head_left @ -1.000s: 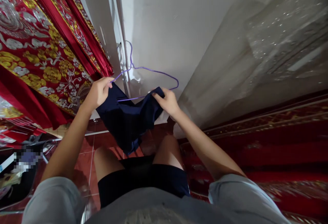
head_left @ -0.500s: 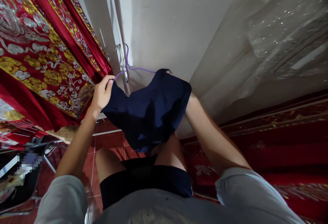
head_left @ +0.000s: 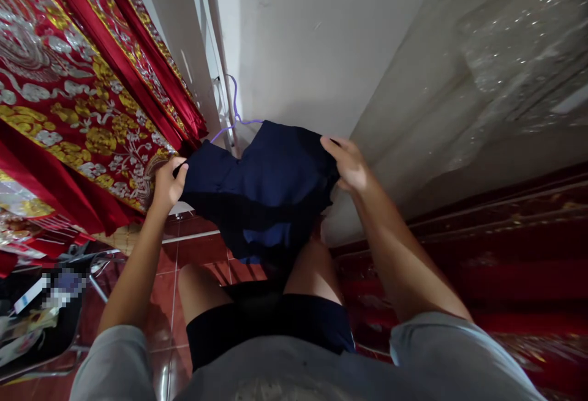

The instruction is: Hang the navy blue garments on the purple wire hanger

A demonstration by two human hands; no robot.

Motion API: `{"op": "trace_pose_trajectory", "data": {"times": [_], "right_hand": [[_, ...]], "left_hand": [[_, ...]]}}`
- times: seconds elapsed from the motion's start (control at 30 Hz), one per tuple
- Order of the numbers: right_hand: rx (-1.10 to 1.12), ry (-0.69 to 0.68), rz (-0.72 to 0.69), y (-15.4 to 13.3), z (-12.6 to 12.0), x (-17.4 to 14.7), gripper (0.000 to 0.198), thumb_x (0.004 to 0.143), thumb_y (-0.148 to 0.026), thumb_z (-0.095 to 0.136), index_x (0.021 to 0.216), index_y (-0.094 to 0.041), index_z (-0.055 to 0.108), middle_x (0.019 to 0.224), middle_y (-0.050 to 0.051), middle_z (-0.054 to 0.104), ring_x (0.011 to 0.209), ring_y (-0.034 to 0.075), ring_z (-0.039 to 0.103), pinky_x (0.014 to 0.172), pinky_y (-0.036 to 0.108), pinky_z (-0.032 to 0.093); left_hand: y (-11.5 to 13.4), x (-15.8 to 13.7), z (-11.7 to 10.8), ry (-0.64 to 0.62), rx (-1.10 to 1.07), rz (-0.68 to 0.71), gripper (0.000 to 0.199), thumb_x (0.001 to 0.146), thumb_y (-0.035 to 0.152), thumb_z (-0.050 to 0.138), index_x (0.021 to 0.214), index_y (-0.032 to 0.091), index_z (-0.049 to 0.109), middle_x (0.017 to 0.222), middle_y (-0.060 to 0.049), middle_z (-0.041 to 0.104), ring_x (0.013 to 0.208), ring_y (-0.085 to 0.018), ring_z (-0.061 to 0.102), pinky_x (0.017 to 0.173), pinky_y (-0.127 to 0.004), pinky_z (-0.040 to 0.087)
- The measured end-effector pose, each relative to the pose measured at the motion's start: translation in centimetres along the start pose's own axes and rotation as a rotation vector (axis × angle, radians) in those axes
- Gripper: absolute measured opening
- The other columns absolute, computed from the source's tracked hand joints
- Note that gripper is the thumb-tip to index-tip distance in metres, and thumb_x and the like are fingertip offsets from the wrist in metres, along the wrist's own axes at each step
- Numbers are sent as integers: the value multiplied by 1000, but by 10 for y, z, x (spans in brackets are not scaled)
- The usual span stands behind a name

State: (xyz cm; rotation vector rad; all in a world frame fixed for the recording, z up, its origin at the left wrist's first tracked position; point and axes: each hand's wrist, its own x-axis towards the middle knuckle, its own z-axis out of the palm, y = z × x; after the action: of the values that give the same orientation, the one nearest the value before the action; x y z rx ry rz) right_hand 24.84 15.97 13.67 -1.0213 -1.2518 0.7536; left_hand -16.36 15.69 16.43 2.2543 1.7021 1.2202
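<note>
A dark navy shirt (head_left: 280, 168) hangs on a thin purple hanger (head_left: 236, 113) in front of me. The hanger's neck rises beside the narrow white post. Pinched in my left hand (head_left: 169, 183) is the shirt's left-hand side, near the sleeve edge. My right hand (head_left: 349, 162) grips the other sleeve edge, thumb on top and fingers partly hidden underneath. Between both hands the cloth is spread, and its lower part drops in shadow above my knees.
Red cloth with gold and silver embroidery (head_left: 96, 101) hangs at left. A dark chair (head_left: 59, 340) with items on it stands at lower left on red floor tiles (head_left: 188, 303). Clear plastic sheeting (head_left: 496, 76) covers the right wall, above red fabric (head_left: 528, 266).
My right hand has come out from inside the shirt and now grips its sleeve edge. My left hand has moved down from the shoulder by the hanger to the side of the shirt.
</note>
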Motion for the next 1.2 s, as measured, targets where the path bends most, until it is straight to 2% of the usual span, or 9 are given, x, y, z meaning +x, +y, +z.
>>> {"op": "trace_pose_trajectory", "data": {"times": [0.23, 0.37, 0.43, 0.57, 0.63, 0.77, 0.9, 1.1, 1.2], "right_hand": [[64, 416, -36, -35, 1, 0, 50, 92, -67, 54, 108, -23, 68, 120, 12, 69, 125, 32, 64, 101, 51, 55], [41, 435, -83, -54, 25, -59, 47, 96, -65, 46, 104, -23, 65, 106, 10, 69, 113, 30, 68, 96, 48, 57], [-87, 136, -149, -60, 42, -96, 54, 97, -70, 40, 108, -25, 67, 100, 10, 71, 105, 31, 69, 90, 47, 58], [-214, -915, -241, -63, 64, -144, 63, 92, -66, 57, 141, -27, 58, 130, 13, 70, 122, 33, 66, 101, 49, 56], [-198, -1121, -230, -56, 65, -146, 67, 95, -59, 58, 153, -26, 47, 148, 13, 59, 135, 32, 59, 111, 50, 51], [-288, -794, -169, -20, 57, -115, 64, 99, -53, 54, 156, -27, 40, 156, 15, 51, 144, 31, 50, 121, 56, 39], [-322, -557, -148, 18, 51, -83, 65, 96, -56, 57, 151, -23, 47, 155, 17, 49, 148, 33, 43, 125, 57, 31], [-59, -801, 141, 24, 46, -73, 52, 91, -68, 56, 78, -19, 64, 77, 2, 67, 77, 20, 65, 79, 36, 55], [120, -580, 272, 11, 48, -58, 52, 80, -71, 69, 84, -20, 63, 75, 0, 67, 70, 18, 64, 69, 31, 54]], "left_hand": [[76, 1, -2, 326, -52, 134, 32, 100, 39, 54, 126, 23, 62, 143, -12, 54, 143, -29, 45, 120, -47, 38], [111, -11, -3, 91, -218, 142, 41, 105, 50, 42, 135, 26, 58, 131, -9, 64, 128, -26, 59, 108, -44, 50], [120, -17, 4, -10, -360, 83, 47, 105, 53, 39, 140, 26, 56, 126, -11, 68, 122, -25, 64, 102, -43, 53], [117, -35, 13, -176, -756, -282, 41, 102, 45, 49, 127, 17, 64, 96, -10, 70, 86, -19, 68, 82, -39, 57], [109, -51, 8, -337, -876, -484, 38, 95, 40, 59, 120, 13, 66, 71, -1, 58, 58, -11, 53, 62, -31, 51], [100, -85, -20, -777, -722, -611, 42, 89, 48, 66, 116, 16, 65, 61, 6, 43, 49, -8, 34, 48, -23, 28], [107, -93, -48, -942, -422, -395, 39, 97, 54, 54, 103, 18, 69, 62, 4, 46, 55, -11, 40, 53, -25, 31], [90, -64, -63, -485, -142, -126, 37, 94, 50, 57, 79, 19, 70, 65, 0, 59, 63, -15, 53, 59, -26, 41], [80, -54, -57, -159, -83, -108, 29, 93, 45, 61, 85, 20, 73, 73, -1, 67, 71, -18, 62, 69, -29, 50]]}}
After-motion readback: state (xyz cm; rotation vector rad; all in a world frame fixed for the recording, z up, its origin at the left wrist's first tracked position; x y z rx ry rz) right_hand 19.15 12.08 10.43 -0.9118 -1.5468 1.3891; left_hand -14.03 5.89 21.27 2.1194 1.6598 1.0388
